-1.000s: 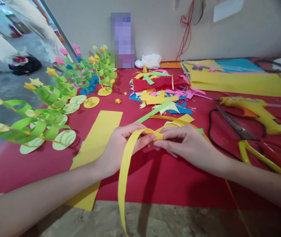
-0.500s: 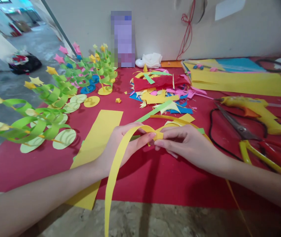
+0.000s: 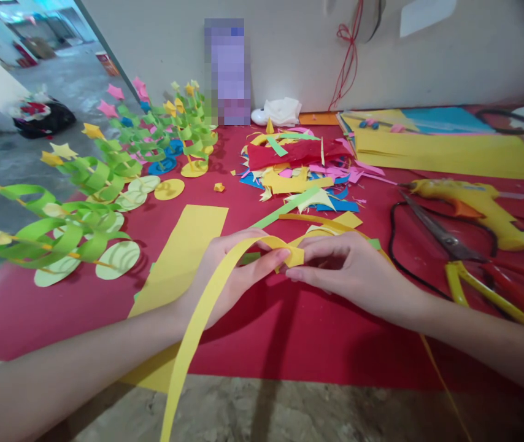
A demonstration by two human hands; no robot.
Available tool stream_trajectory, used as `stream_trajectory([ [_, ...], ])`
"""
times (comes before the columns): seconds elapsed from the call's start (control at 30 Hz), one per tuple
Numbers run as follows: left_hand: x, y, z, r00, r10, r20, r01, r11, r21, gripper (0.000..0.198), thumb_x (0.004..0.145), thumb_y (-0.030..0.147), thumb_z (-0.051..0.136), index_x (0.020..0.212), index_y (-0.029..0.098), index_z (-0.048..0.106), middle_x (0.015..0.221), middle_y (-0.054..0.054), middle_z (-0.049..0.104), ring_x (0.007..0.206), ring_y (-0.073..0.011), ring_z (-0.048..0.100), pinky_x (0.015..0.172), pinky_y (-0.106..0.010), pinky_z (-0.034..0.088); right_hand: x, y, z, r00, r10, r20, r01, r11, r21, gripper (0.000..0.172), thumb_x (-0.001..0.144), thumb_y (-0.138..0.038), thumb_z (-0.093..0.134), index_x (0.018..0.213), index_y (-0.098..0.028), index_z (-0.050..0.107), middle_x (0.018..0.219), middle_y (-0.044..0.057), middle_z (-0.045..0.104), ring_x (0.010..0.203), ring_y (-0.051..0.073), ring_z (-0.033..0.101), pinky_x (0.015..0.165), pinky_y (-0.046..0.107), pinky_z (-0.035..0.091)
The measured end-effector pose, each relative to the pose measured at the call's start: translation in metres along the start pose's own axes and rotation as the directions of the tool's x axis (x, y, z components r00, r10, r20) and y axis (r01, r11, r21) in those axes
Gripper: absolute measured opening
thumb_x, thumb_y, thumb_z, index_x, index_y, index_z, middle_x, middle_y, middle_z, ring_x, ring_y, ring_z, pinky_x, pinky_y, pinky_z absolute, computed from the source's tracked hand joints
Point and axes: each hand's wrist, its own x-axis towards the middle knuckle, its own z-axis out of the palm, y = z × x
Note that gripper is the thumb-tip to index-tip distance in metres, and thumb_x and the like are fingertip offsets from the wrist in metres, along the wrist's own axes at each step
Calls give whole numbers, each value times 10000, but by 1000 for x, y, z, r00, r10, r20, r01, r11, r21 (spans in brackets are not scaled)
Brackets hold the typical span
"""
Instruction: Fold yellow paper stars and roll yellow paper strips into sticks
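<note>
Both my hands meet over the red mat [image 3: 289, 344] and pinch a long yellow paper strip [image 3: 197, 319] at its folded end. My left hand [image 3: 229, 276] grips it with thumb and fingers closed. My right hand [image 3: 345, 270] pinches the same folded end from the right. From that end, the paper strip arcs over my left hand and hangs down toward the lower left, past the mat's front edge. A yellow paper rectangle [image 3: 188, 239] lies under my left wrist.
Green paper spiral plants with star tops [image 3: 82, 215] stand along the left. A heap of coloured paper scraps [image 3: 299, 172] lies behind my hands. To the right are a yellow glue gun [image 3: 478, 205], scissors [image 3: 459, 258], and stacked yellow sheets [image 3: 446, 153].
The hanging tail of the yellow strip has swung from the middle toward the lower left. Both hands stay pinched at the folded end, barely shifted.
</note>
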Motion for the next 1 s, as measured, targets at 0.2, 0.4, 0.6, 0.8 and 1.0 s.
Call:
stream_trajectory([
  [0.2,-2,0,-1,1000,21,8,-21,1000,17,110,755,245,591,688,157,595,731,-1,613,711,-115,569,670,-183,448,0,1,0,1000,-8,-5,8,1000,11,156,746,-263,593,739,-143,693,686,30,651,610,119,564,537,220,437],
  [0.4,0,5,0,999,29,20,-30,998,60,123,754,226,586,661,149,606,694,-10,615,664,-113,570,641,-188,447,1,3,0,1000,-8,8,8,1000,13,142,740,-257,597,710,-147,681,701,31,655,618,122,575,551,222,445],
  [0.6,-2,2,0,997,49,57,-52,998,41,88,752,212,591,679,164,607,712,6,622,681,-105,573,650,-173,451,1,0,-1,1000,8,27,-12,988,152,130,728,-221,616,649,-135,673,601,-7,588,556,74,508,479,184,378],
  [0.8,-1,0,1,999,2,32,-1,999,-49,98,750,241,594,677,175,598,696,7,628,662,-111,583,621,-174,468,0,-1,-1,996,75,57,-86,973,215,164,757,-238,588,653,-134,659,440,-58,429,412,44,382,408,194,292],
  [1.0,0,-3,0,999,-7,52,11,997,-76,131,776,232,570,668,176,619,610,16,639,592,-102,588,619,-187,474,-4,0,-4,982,116,149,-148,964,222,263,829,-312,485,800,-120,663,425,-47,411,413,67,401,441,220,312],
])
